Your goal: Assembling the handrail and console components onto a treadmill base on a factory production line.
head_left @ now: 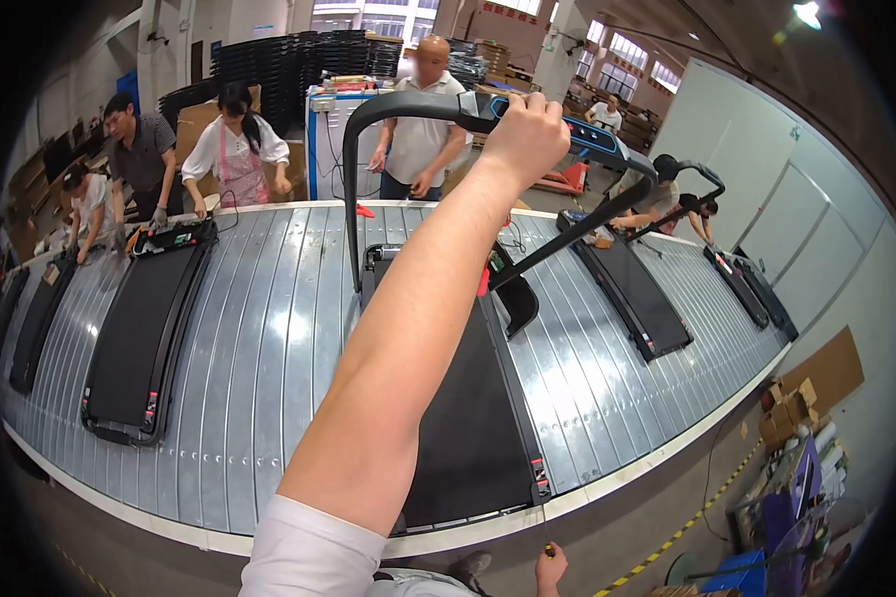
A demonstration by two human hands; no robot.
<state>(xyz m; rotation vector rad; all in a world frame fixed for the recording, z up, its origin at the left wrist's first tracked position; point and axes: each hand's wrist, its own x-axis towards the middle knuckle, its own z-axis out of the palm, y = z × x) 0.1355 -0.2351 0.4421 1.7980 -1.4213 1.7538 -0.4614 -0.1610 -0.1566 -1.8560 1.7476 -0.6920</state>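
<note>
My left hand (524, 133) is stretched forward and closed around the top bar of a black handlebar frame (408, 99), right beside its console with blue trim (592, 135). The frame stands raised over a flat treadmill with a black belt (468, 418), which lies on a slatted metal conveyor (269, 328) in front of me. My forearm hides part of the belt. My right hand (551, 569) hangs low at the bottom edge, pinching a small yellow-tipped tool (548, 548).
More flat treadmills lie on the conveyor at the left (144, 338) and right (632, 294). Several people work along the far side, one (423, 109) just behind the handlebar. Cardboard boxes (796, 398) and yellow-black floor tape (687, 527) lie at the right.
</note>
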